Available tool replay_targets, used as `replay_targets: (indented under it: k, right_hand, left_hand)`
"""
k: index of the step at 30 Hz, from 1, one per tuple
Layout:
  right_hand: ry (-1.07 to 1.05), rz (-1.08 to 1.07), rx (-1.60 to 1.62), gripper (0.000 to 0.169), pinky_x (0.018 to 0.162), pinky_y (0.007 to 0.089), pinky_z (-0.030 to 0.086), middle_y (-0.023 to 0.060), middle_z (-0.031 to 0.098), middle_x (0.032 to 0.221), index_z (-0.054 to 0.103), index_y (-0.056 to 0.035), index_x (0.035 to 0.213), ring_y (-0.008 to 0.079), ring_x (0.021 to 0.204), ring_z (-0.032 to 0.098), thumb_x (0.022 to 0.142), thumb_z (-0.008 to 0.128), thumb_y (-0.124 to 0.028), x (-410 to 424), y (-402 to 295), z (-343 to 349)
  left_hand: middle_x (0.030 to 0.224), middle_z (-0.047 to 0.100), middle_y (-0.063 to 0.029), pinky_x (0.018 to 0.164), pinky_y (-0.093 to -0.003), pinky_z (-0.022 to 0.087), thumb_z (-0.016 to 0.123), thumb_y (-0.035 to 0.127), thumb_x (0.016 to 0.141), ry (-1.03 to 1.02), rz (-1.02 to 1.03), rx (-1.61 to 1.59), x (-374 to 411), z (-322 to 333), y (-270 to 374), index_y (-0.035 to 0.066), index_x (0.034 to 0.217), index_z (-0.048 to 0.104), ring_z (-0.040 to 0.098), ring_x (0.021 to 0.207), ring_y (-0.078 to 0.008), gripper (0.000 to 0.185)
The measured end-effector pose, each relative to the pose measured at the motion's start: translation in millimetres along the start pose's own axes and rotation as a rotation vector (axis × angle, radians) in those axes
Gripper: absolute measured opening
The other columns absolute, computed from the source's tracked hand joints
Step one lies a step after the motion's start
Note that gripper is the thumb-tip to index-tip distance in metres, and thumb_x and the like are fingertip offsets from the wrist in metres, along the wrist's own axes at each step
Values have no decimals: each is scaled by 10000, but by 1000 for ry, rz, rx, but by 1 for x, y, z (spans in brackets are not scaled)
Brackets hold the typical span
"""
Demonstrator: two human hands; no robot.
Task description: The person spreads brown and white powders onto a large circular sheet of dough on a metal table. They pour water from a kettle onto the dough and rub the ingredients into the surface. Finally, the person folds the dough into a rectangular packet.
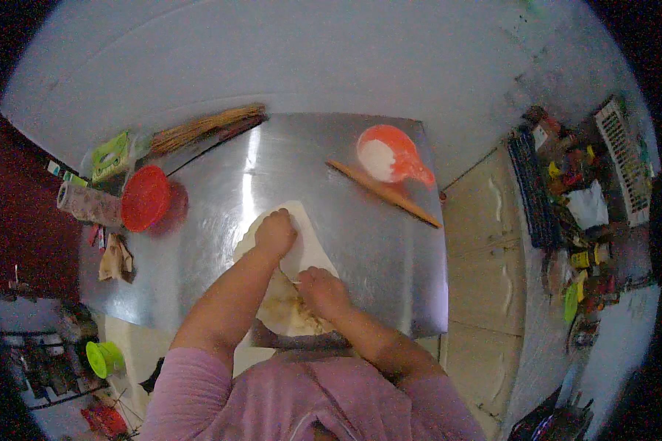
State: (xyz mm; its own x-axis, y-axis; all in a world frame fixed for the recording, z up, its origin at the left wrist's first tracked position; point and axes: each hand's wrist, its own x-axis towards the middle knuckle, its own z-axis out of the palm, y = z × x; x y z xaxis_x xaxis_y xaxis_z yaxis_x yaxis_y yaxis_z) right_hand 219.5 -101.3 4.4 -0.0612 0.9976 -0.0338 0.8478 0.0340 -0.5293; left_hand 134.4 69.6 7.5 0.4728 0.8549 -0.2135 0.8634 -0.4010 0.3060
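Note:
A thin sheet of pale dough lies on the metal tabletop in front of me. Its near part bears a brown, oily smear with darker crumbs. My left hand is curled on the far part of the sheet, fingers bent into the dough. Lower and to the right, my right hand grips the dough where a folded edge meets the brown area. Both hands' fingertips are partly hidden. Beyond them, a wooden rolling pin lies at a slant beside an orange-red scoop holding white flour.
On the left side of the steel table are a red bowl, a paper roll, a green tissue box and a crumpled brown bag. A bundle of sticks lies along the back edge. Cabinets stand at right.

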Motion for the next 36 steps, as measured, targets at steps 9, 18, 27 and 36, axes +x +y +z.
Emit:
replay_targets:
  k: [9,18,27,36]
  right_hand:
    - [161,247,484,134,684,372,477,99,571,847,541,-40,927,266,799,575,841,569,-139,-13,16,-25]
    - [477,528,902,175,509,266,455,45,582,725,549,-27,937,102,556,541,858,610,-170,-31,101,-36]
    - [541,332,346,156,613,326,472,85,571,785,557,-39,939,193,700,570,793,613,-49,-45,93,-47]
    - [-245,-525,-52,112,683,400,455,83,548,819,600,-112,827,266,825,556,751,585,-192,-43,-32,-18]
  left_hand:
    - [875,634,-151,746,-408,503,642,146,735,50,-33,-33,0,-14,14,36,879,560,621,814,-332,200]
    - [815,633,-121,686,-351,490,641,135,740,45,-147,-609,35,-25,77,59,877,579,618,749,-269,169]
    - [1024,586,-172,821,-397,462,652,114,741,261,59,-469,-7,-29,-9,34,1020,568,564,936,-334,302]
    - [950,610,-217,765,-404,483,682,158,687,212,-258,-437,-108,-8,-105,-50,1035,559,606,873,-337,423]
